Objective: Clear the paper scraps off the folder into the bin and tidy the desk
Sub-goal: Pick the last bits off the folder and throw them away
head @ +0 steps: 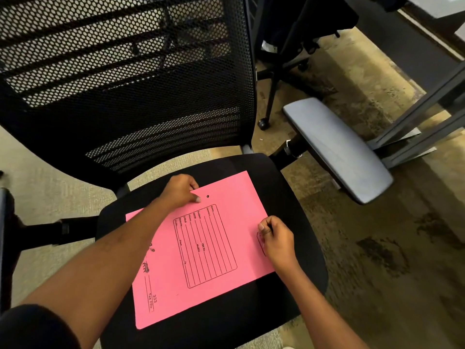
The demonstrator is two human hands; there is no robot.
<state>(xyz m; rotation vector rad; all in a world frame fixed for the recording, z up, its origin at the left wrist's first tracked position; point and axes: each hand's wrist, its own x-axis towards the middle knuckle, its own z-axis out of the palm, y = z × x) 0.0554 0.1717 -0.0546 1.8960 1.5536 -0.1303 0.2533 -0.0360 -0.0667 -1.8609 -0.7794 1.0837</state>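
Note:
A pink paper folder with a printed form lies flat on the black seat of an office chair. My left hand pinches the folder's far left corner, thumb on top. At the folder's right edge, my right hand is closed on that edge with its fingers curled. No paper scraps show on the folder, and no bin is in view.
The chair's mesh backrest rises right behind the folder. A grey armrest sticks out to the right and a dark armrest sits at the left. Another chair's wheeled base and grey desk legs stand on the carpet behind.

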